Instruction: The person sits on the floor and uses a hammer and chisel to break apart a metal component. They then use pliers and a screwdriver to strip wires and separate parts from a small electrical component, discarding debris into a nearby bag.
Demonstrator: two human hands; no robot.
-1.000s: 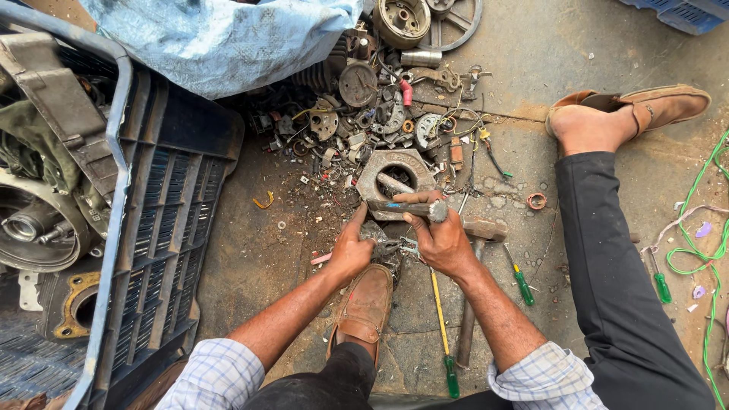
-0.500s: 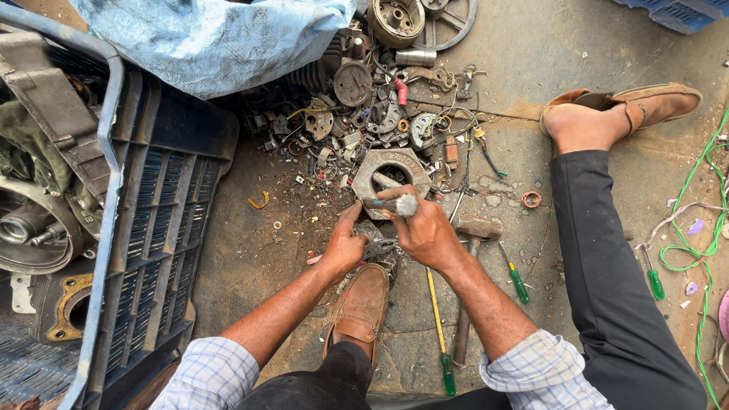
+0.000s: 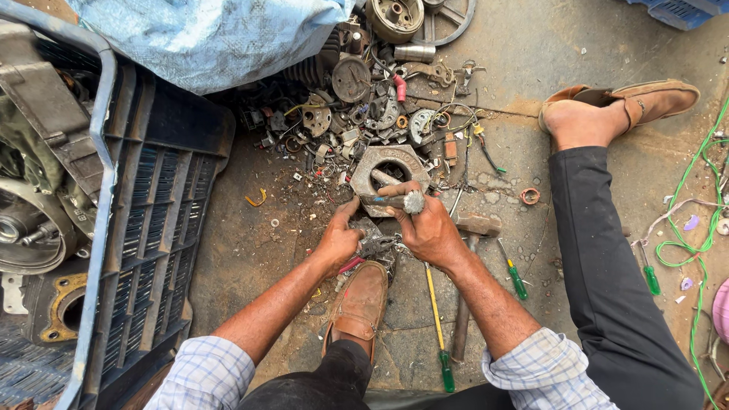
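Observation:
My right hand (image 3: pixel 427 229) is closed around a short metal chisel-like rod (image 3: pixel 399 201) with a flattened round head, held level just in front of a grey hexagonal metal casting (image 3: pixel 364 173) on the floor. My left hand (image 3: pixel 339 240) presses down on a small greasy metal part (image 3: pixel 373 243) lying between my brown shoe (image 3: pixel 358 304) and the casting. A red-handled plier tip shows under that hand. A hammer (image 3: pixel 465 281) lies just right of my right wrist.
A heap of scrap engine parts (image 3: pixel 357 106) covers the floor beyond the casting. A dark plastic crate (image 3: pixel 152 228) with engine pieces stands at left under a blue tarp (image 3: pixel 205 38). Green-handled screwdrivers (image 3: pixel 516 277) and a yellow one (image 3: pixel 437 319) lie around; green wire (image 3: pixel 695 228) at right.
My right hand with the rod has drawn back a little toward me and left, from over the casting's edge. My left hand stays pressed on the small part.

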